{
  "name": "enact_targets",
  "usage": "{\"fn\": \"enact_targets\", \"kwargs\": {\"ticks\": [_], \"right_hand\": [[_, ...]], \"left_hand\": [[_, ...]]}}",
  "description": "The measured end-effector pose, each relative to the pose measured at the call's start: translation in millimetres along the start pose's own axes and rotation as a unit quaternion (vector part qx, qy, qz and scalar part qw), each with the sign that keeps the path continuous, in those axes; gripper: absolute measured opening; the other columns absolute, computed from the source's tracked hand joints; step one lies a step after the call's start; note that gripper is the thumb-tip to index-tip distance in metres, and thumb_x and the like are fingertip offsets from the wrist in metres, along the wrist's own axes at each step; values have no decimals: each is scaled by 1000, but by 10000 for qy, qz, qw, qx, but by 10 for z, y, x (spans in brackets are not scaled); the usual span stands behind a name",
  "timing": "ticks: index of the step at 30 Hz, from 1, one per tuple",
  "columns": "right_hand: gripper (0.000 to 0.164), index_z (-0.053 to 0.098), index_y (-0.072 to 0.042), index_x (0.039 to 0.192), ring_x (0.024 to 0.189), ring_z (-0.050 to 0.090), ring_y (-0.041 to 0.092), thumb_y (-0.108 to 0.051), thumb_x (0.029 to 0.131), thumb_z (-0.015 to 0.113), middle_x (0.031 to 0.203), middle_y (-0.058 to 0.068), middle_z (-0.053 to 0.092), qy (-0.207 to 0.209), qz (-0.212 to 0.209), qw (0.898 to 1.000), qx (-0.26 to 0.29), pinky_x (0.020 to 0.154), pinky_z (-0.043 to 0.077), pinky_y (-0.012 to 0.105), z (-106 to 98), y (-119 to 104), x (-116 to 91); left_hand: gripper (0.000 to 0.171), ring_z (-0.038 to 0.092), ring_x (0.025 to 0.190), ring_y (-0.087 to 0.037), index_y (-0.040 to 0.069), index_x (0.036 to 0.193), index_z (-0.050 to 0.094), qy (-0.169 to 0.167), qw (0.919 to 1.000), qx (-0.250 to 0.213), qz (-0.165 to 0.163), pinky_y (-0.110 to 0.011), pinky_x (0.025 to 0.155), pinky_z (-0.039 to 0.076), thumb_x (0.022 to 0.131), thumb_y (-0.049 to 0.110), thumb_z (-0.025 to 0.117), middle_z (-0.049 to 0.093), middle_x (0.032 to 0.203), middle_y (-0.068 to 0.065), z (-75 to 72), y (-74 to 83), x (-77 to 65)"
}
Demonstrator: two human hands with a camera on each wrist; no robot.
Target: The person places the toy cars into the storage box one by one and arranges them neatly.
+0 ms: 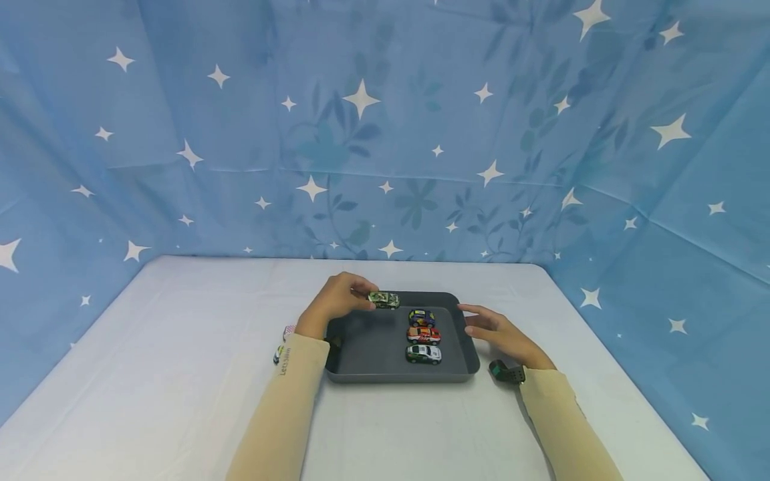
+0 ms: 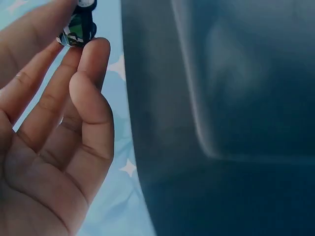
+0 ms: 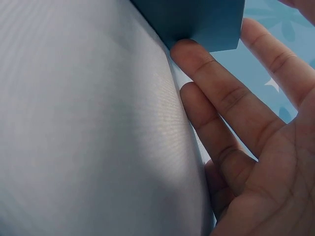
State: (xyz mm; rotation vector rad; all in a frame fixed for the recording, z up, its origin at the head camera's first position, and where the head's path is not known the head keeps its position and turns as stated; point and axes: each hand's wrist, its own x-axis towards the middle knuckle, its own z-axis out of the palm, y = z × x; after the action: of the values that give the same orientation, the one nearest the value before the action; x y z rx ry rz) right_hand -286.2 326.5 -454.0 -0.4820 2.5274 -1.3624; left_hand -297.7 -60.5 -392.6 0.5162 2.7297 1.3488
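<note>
Between thumb and fingertips, my left hand (image 1: 341, 298) pinches a green camouflage toy car (image 1: 383, 300) above the back left of a dark grey tray (image 1: 373, 378). The same toy car (image 2: 78, 29) shows only in part at the top of the left wrist view. Three toy cars stand in a column in the tray: a dark blue one (image 1: 422, 318), an orange-red one (image 1: 424, 335) and a white one (image 1: 424, 354). My right hand (image 1: 502, 334) is at the tray's right side, fingers extended, with fingertips against its outer wall (image 3: 211, 24) in the right wrist view.
Left of the tray, two more toy cars lie on the white table (image 1: 180, 361), partly hidden by my left arm: a pink-and-white one (image 1: 289, 331) and a yellow-and-white one (image 1: 278, 354). A black device (image 1: 506, 371) sits at my right wrist. A blue star-patterned curtain (image 1: 385, 133) hangs behind.
</note>
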Motion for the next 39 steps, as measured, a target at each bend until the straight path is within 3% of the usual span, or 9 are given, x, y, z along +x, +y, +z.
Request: {"fn": "enact_targets", "kwargs": {"ticks": [6,13,26,39], "right_hand": [[64,43,-6,165,149,44,53,-28,109,65,165,30,42,-7,-11,10000,0,117,29,80,5,1,3],[64,43,-5,165,149,43,54,-27,109,65,166,30,42,-22,-37,9999,98,117,28,80,-8,-2,-7],[64,41,-3,165,146,49,52,-25,109,66,164,31,44,-43,-239,9997,-75,116,35,76,10,-21,-1],[65,42,-3,165,147,47,53,-27,109,66,164,32,42,-41,-195,9998,-20,116,33,78,10,-31,-19]], "left_hand": [[33,76,106,-29,4,122,81,8,9996,120,-240,-47,99,59,90,6,89,80,115,-11,66,-34,34],[31,73,113,-30,7,118,83,75,9977,410,-535,-47,103,57,88,7,90,81,114,-8,136,-56,48],[29,72,111,-31,8,112,85,235,9905,945,-970,-44,93,61,84,5,93,79,112,-8,212,-58,47],[29,71,111,-31,7,112,85,339,9845,1283,-1143,-47,100,58,84,5,93,79,114,-10,266,-52,57]]}}
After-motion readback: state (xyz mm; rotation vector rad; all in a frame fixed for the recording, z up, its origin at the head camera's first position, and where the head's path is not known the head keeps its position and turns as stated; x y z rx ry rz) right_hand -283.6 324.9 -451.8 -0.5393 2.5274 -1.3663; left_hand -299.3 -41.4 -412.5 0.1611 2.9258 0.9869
